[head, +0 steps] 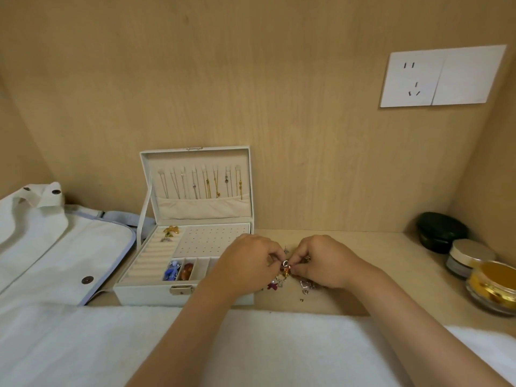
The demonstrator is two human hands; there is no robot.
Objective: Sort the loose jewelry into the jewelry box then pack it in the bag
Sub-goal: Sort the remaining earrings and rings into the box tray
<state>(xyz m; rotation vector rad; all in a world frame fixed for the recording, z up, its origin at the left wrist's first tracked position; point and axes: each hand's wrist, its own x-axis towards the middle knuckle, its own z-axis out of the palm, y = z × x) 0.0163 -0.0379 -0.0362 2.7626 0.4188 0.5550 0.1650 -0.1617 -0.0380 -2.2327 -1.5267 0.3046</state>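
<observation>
Pinching a trinket, left hand and right hand, jewelry box beside, jars right

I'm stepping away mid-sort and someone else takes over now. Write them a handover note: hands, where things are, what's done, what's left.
Left hand and right hand: both grips pinch one small orange-and-silver jewelry piece, right of the white jewelry box.
Box open, lid upright, on the wooden shelf; white canvas bag with blue trim lies to its left.
Done: necklaces hang in the lid; a few pieces sit in the ring rolls and front compartments.
Left: pile of loose jewelry on the shelf beside the hands; perforated earring panel holds nothing; box not closed or bagged.
</observation>
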